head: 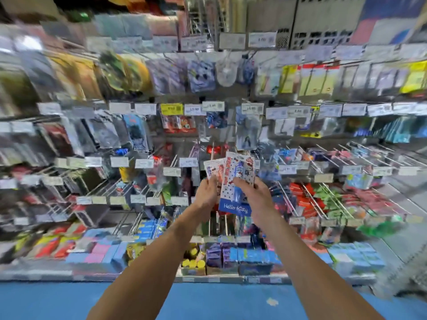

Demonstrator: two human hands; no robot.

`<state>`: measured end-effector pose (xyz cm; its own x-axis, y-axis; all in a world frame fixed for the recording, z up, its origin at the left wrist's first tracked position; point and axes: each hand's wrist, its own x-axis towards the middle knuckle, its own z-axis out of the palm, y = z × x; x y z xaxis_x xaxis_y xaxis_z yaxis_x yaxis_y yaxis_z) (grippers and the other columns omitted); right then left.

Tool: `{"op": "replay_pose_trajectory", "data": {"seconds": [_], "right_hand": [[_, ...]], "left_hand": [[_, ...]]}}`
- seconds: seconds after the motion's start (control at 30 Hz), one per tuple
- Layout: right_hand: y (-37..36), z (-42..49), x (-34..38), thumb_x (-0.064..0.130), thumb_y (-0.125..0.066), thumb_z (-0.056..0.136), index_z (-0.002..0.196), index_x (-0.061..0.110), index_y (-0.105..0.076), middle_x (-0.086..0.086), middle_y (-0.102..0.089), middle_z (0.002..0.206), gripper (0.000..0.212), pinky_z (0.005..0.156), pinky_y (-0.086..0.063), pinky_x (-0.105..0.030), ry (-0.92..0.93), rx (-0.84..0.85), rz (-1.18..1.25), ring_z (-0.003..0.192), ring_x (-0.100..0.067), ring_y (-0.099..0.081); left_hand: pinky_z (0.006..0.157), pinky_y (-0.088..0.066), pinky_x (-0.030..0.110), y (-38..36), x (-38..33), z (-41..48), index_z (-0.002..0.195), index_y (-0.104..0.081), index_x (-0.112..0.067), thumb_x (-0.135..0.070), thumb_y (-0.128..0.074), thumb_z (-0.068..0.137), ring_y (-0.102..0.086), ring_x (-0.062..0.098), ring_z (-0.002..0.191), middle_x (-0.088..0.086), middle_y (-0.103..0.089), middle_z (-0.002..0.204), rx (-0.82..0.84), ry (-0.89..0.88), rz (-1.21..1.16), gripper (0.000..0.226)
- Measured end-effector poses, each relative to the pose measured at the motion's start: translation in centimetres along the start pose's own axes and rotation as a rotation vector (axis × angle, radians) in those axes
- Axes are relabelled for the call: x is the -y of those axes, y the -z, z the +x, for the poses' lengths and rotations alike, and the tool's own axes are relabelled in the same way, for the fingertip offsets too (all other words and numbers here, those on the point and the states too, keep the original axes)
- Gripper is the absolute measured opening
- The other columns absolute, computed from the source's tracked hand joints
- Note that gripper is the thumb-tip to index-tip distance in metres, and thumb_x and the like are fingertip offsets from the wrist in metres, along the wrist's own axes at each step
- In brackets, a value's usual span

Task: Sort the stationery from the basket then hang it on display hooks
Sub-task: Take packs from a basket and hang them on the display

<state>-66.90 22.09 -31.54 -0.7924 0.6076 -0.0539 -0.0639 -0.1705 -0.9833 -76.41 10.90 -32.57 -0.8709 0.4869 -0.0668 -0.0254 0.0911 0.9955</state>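
Fanned polka-dot stationery packs (239, 168), upright

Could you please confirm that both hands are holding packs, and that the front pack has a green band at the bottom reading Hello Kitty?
Not quite: the head view shows the band on the front pack is blue, not green. The rest holds: the right hand holds that pack, the left hand holds the packs behind it, and the band reads Hello Kitty.

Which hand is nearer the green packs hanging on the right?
Right. Both hold Hello Kitty packs; the right hand is left of the green packs, the left hand farther left.
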Motion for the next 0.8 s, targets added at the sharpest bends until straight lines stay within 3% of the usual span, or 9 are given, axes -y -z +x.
{"op": "replay_pose_trajectory", "data": {"seconds": [0.07,0.17,0.3,0.37,0.43,0.5,0.6,0.7,0.8], "right_hand": [[-1.0,0.5,0.8,0.042,-0.087,0.074,0.115,0.015,-0.067,-0.013,-0.073,0.114,0.054,0.094,-0.056,-0.056,0.031,0.073,-0.002,0.105,-0.035,-0.070],[-2.9,1.0,1.4,0.047,-0.084,0.068,0.106,0.022,-0.071,-0.005,-0.077,0.104,0.047,0.094,-0.054,-0.062,0.074,0.144,-0.020,0.101,-0.032,-0.072],[-6.1,1.6,1.6,0.034,-0.083,0.081,0.111,0.020,-0.069,-0.001,-0.078,0.103,0.036,0.093,-0.058,-0.053,0.058,0.227,-0.006,0.101,-0.026,-0.073],[-8.0,2.0,1.5,0.032,-0.082,0.084,0.112,0.020,-0.068,0.001,-0.077,0.103,0.034,0.092,-0.058,-0.046,0.069,0.272,-0.010,0.102,-0.024,-0.072],[-10.0,2.4,1.6,0.035,-0.081,0.084,0.115,0.021,-0.068,0.002,-0.077,0.106,0.037,0.090,-0.057,-0.043,0.091,0.315,-0.022,0.103,-0.022,-0.072],[-12.3,3.0,1.9,0.039,-0.080,0.085,0.121,0.021,-0.067,0.004,-0.076,0.110,0.042,0.083,-0.056,-0.033,0.116,0.374,-0.045,0.105,-0.017,-0.070],[-15.9,4.3,2.7,0.041,-0.075,0.090,0.119,0.020,-0.063,0.009,-0.071,0.111,0.038,0.082,-0.047,-0.024,0.100,0.464,-0.059,0.105,-0.011,-0.065],[-19.3,6.6,2.8,0.050,-0.072,0.091,0.140,0.015,-0.049,0.009,-0.054,0.139,0.064,0.107,-0.039,-0.035,0.052,0.480,-0.094,0.130,-0.016,-0.051],[-22.3,10.2,2.4,0.049,-0.076,0.087,0.145,0.014,-0.046,0.000,-0.052,0.148,0.075,0.103,-0.036,-0.034,0.051,0.471,-0.006,0.142,-0.023,-0.042]], "left_hand": [[0.085,-0.059,0.044,1.0,-0.3,0.5,0.118,-0.053,-0.018,-0.056,-0.041,0.103,-0.070,0.020,0.099,0.006,-0.069,0.111,-0.047,-0.075,-0.001,0.042],[0.081,-0.063,0.042,3.0,-0.9,0.8,0.140,-0.032,-0.029,-0.031,-0.040,0.110,-0.075,0.020,0.096,0.005,-0.073,0.114,-0.088,-0.166,-0.084,0.031],[0.088,-0.059,0.060,6.6,-2.1,1.2,0.112,-0.055,-0.027,-0.048,-0.050,0.099,-0.071,0.034,0.103,0.014,-0.070,0.114,-0.187,-0.081,-0.021,0.025],[0.075,-0.062,0.049,8.8,-3.3,1.3,0.110,-0.058,-0.016,-0.043,-0.051,0.097,-0.070,0.030,0.090,0.015,-0.070,0.105,-0.176,0.039,-0.066,0.030],[0.053,-0.054,0.034,11.1,-4.8,1.0,0.102,-0.058,-0.007,-0.028,-0.048,0.099,-0.061,0.024,0.072,0.012,-0.063,0.084,-0.172,0.152,-0.098,0.023],[0.057,-0.052,0.033,14.0,-5.3,2.2,0.091,-0.057,-0.008,-0.025,-0.045,0.100,-0.058,0.023,0.067,0.009,-0.062,0.071,-0.224,0.195,-0.114,0.023],[0.072,-0.052,0.037,18.5,-6.0,4.0,0.092,-0.059,-0.008,-0.036,-0.041,0.100,-0.061,0.025,0.069,0.012,-0.065,0.077,-0.312,0.145,-0.145,0.034],[0.069,-0.053,0.034,23.1,-7.0,6.4,0.094,-0.059,-0.010,-0.039,-0.040,0.101,-0.063,0.026,0.070,0.013,-0.067,0.081,-0.306,0.087,-0.122,0.035],[0.063,-0.056,0.038,27.4,-8.5,8.6,0.082,-0.059,-0.010,-0.038,-0.043,0.099,-0.061,0.026,0.062,0.015,-0.065,0.075,-0.313,-0.015,-0.098,0.037]]}}
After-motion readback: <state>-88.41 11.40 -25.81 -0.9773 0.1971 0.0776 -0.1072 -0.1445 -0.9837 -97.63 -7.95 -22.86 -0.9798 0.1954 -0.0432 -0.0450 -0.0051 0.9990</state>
